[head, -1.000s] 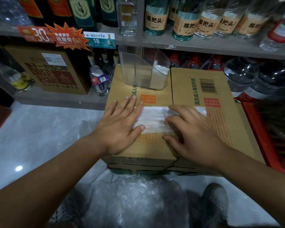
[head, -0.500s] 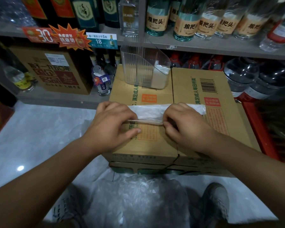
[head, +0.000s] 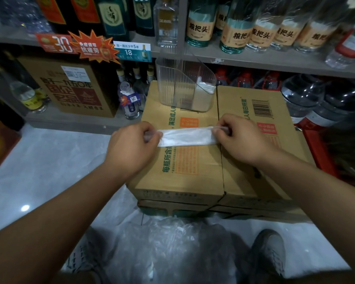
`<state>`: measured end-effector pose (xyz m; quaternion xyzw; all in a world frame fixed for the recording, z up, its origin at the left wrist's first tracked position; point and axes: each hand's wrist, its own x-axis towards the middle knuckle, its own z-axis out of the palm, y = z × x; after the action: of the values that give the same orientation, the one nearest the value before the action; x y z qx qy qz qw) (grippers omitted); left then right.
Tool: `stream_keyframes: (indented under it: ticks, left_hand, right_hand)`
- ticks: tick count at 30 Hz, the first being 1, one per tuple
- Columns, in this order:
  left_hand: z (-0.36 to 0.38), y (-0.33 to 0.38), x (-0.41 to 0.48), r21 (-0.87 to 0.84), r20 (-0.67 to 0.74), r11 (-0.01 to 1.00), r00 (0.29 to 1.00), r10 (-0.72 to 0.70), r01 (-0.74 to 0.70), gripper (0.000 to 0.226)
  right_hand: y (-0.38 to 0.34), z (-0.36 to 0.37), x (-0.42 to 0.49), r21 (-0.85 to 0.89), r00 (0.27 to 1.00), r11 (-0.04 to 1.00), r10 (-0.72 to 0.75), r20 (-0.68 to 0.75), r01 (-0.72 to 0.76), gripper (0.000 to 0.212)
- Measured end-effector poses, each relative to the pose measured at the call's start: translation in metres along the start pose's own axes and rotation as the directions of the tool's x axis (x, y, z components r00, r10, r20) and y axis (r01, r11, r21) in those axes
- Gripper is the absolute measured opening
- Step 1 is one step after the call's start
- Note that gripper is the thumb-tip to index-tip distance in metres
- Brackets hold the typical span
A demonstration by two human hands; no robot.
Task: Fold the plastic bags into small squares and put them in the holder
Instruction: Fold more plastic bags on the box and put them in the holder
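White plastic, folded down to a narrow strip, stretches taut between two hands over a pair of cardboard cartons in a liquor shop aisle. The plastic bag [head: 186, 136] is pinched at each end. The left hand [head: 134, 146] curls thumb and fingers round its left end and the right hand [head: 241, 138] does the same at the right end, so the hands are apart by the strip's full length. Whether the strip touches the cartons [head: 193, 181] or hangs just clear of them cannot be told. It looks flat, with its long edges near parallel.

The step in hand appears to be turning this strip into a small square. Doing it well likely means laying the strip flat on the cartons, pressing out trapped air, then bringing one end over squarely so the edges meet before each crease is pressed. Thin film tends to spring open, so one hand should pin every fold while the other makes the next.

Beyond the hands, at the cartons' far edge, stands the clear ribbed holder [head: 182, 87], with pale folded squares [head: 203, 95] already upright at its right end and room beside them. Crumpled clear bags [head: 172, 242] wait on the floor between the person's shoes [head: 268, 251], below shelves [head: 254, 60] of bottles [head: 199, 25].
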<state>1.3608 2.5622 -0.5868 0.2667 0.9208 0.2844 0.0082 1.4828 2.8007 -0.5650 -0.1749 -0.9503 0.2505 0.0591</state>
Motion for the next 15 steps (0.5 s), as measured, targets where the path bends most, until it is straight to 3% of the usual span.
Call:
stream_keyframes:
  ticks: [6, 8, 10, 12, 15]
  left_hand:
    - [0.003, 0.005, 0.005, 0.040, -0.052, 0.999, 0.998, -0.029, 0.031, 0.015]
    - [0.005, 0.003, 0.004, 0.092, -0.099, 0.995, 0.994, 0.037, -0.027, 0.014]
    - [0.006, 0.005, 0.002, 0.168, -0.095, 0.972, 0.978, 0.184, -0.167, 0.030]
    - [0.006, 0.011, 0.001, 0.193, 0.022, 0.922, 0.941, 0.339, -0.336, 0.044]
    - [0.014, 0.015, -0.002, 0.201, 0.305, 0.895, 0.894, 0.328, -0.397, 0.067]
  right_hand:
    - [-0.009, 0.003, 0.006, -0.102, 0.998, 0.993, 0.056, 0.010, -0.055, 0.010]
    - [-0.010, 0.004, 0.007, -0.128, 0.998, 0.990, 0.066, 0.025, -0.062, 0.011]
    - [-0.010, 0.004, 0.007, -0.147, 0.996, 0.986, 0.081, 0.032, -0.075, 0.013]
    - [-0.012, 0.003, 0.007, -0.167, 0.996, 0.983, 0.084, 0.032, -0.078, 0.013]
    - [-0.015, 0.004, 0.007, -0.204, 0.998, 0.978, 0.061, 0.034, -0.053, 0.012]
